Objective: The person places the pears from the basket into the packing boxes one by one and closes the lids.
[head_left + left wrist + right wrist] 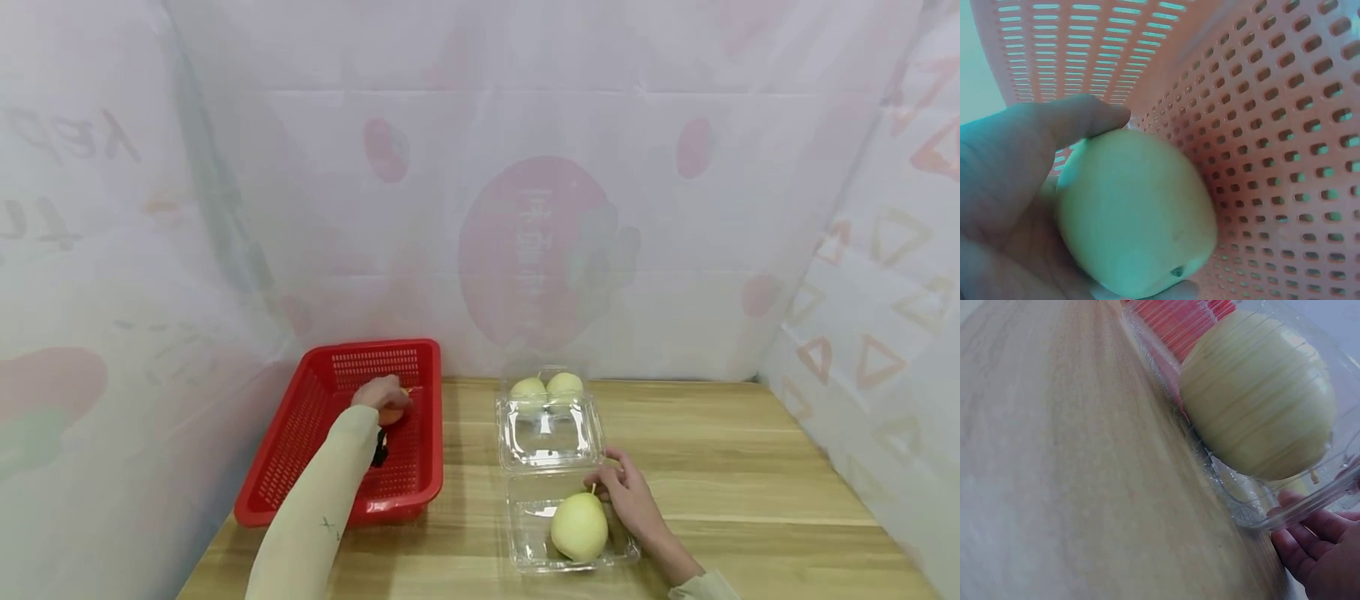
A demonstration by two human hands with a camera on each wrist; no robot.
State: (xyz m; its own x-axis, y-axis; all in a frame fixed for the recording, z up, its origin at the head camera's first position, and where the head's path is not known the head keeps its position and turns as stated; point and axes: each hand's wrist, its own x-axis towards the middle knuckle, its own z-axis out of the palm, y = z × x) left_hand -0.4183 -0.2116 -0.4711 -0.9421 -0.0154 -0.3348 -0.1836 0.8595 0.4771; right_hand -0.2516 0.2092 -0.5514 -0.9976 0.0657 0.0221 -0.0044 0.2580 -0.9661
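Observation:
Inside the red basket (433, 417), my left hand (381, 393) grips a pear (1138, 212), with thumb and fingers round its sides. Against the basket's perforated wall, the pear's blossom end faces the lower right in the left wrist view. My right hand (630, 498) holds the rim of an opened clear plastic container (528, 533) at its right side. One pale yellow pear (580, 527) sits in that container's near half, stem up, close to my right fingers (1313, 537). The container's other half (551, 433) lies behind it.
Two more pears, a left one (528, 390) and a right one (565, 385), sit at the back, partly behind clear plastic. The wooden table (720, 450) meets a printed cloth wall (675, 325) at its back; similar cloth hangs at both sides.

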